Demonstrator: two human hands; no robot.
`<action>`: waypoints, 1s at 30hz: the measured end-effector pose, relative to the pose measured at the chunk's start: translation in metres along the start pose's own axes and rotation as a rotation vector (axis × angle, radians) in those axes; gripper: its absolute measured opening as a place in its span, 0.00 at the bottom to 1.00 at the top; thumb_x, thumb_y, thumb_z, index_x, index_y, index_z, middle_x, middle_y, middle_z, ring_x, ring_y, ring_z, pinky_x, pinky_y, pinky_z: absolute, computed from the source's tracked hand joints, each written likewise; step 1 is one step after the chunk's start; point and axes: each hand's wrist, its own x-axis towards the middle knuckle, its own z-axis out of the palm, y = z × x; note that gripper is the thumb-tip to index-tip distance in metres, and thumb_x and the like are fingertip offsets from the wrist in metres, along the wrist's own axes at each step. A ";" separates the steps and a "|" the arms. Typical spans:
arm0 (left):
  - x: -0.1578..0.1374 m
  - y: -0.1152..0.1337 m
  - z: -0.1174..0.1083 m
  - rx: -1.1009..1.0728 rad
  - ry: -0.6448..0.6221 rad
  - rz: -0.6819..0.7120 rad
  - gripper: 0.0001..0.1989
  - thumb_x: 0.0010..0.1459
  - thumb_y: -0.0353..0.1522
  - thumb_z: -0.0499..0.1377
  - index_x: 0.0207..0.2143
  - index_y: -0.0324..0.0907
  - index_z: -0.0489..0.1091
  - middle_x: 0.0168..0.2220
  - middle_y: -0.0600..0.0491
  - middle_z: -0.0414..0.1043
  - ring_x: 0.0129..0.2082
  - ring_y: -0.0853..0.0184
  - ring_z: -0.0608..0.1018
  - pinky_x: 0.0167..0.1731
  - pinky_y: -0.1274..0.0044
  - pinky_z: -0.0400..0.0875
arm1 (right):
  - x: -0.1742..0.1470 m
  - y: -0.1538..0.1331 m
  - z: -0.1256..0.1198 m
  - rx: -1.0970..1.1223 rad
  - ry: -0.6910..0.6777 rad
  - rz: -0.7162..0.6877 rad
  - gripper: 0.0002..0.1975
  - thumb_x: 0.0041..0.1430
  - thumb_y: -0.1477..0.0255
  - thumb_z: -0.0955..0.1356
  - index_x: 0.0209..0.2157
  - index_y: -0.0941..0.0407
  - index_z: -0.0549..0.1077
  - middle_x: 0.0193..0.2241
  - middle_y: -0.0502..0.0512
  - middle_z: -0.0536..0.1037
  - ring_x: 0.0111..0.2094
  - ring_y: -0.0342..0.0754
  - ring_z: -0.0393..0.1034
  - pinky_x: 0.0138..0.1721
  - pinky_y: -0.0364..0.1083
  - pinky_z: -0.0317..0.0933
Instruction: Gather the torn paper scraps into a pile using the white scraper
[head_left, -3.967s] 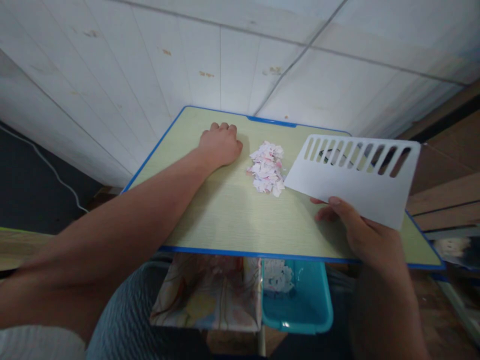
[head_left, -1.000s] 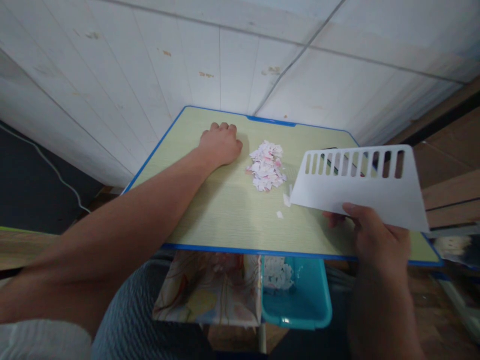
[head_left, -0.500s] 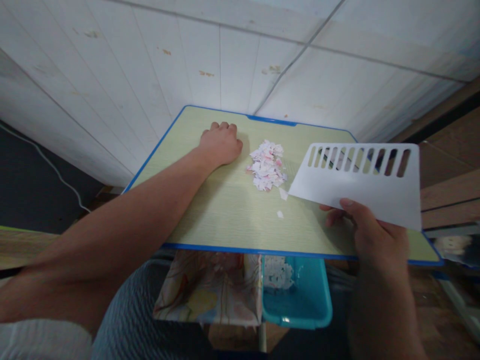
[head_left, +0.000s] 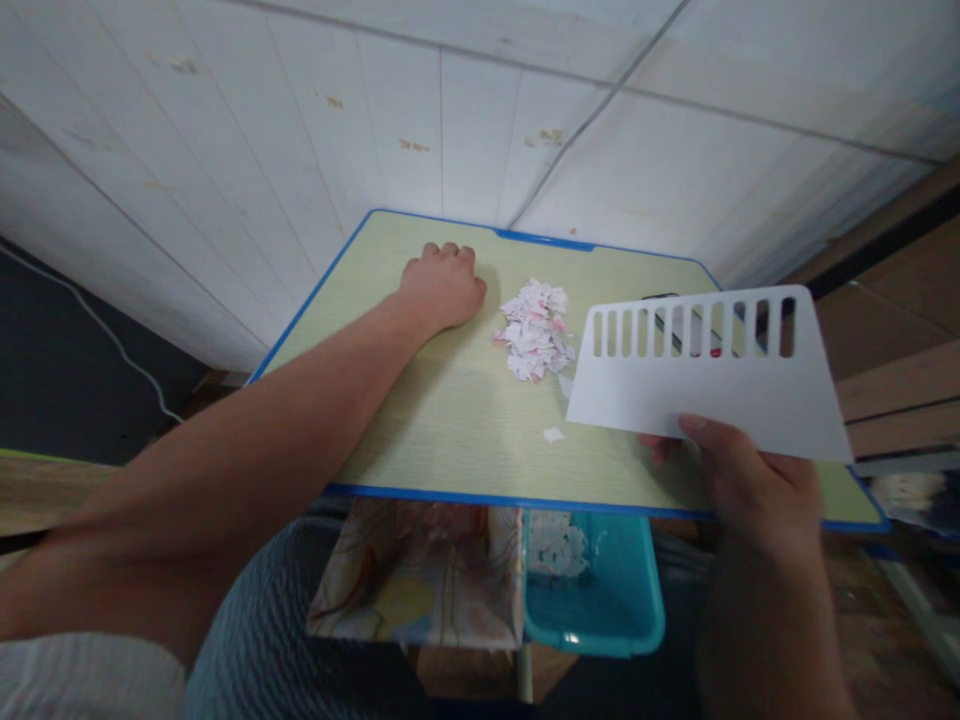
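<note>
My right hand [head_left: 750,475] pinches the lower edge of a white slotted plate [head_left: 697,390], thumb on the face towards me and fingers behind. A row of long slots runs along the plate's upper edge. Its lower left corner is close to a small pile of torn paper bits [head_left: 535,330] on the table. One loose paper scrap [head_left: 553,434] lies nearer the front edge. Left of the pile, my left hand [head_left: 444,285] rests on the tabletop, closed, knuckles up and fingers curled under. Nothing shows in it.
The pale green table [head_left: 450,430] has a blue rim and stands against a white panelled wall [head_left: 480,150]. Below its front edge are a patterned open box [head_left: 420,605] and a turquoise bin [head_left: 611,600] holding white paper bits. Behind the plate lie dark, thin objects, partly hidden.
The plate has tilted and shifted a little left and towards me, its left corner now lower. The loose scrap has slid slightly left. My left hand has stayed put.
</note>
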 end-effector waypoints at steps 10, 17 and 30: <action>0.003 -0.001 0.005 0.032 0.021 0.010 0.28 0.84 0.37 0.53 0.79 0.39 0.74 0.77 0.33 0.78 0.79 0.40 0.75 0.76 0.53 0.75 | -0.002 -0.017 0.005 -0.143 -0.044 -0.108 0.17 0.70 0.69 0.77 0.24 0.47 0.83 0.25 0.47 0.85 0.29 0.51 0.80 0.42 0.50 0.76; 0.003 -0.001 0.006 0.006 0.026 0.001 0.28 0.84 0.37 0.53 0.79 0.40 0.74 0.77 0.33 0.77 0.80 0.39 0.74 0.77 0.52 0.74 | -0.004 -0.015 0.005 -0.149 -0.074 -0.125 0.18 0.73 0.69 0.78 0.26 0.46 0.84 0.26 0.46 0.86 0.31 0.52 0.81 0.45 0.51 0.75; 0.007 -0.001 0.009 -0.015 0.009 0.015 0.33 0.83 0.39 0.56 0.84 0.42 0.67 0.80 0.35 0.73 0.82 0.35 0.71 0.80 0.48 0.69 | -0.019 -0.026 0.026 -0.256 -0.163 -0.138 0.21 0.81 0.63 0.75 0.28 0.44 0.83 0.36 0.48 0.92 0.41 0.57 0.86 0.56 0.57 0.73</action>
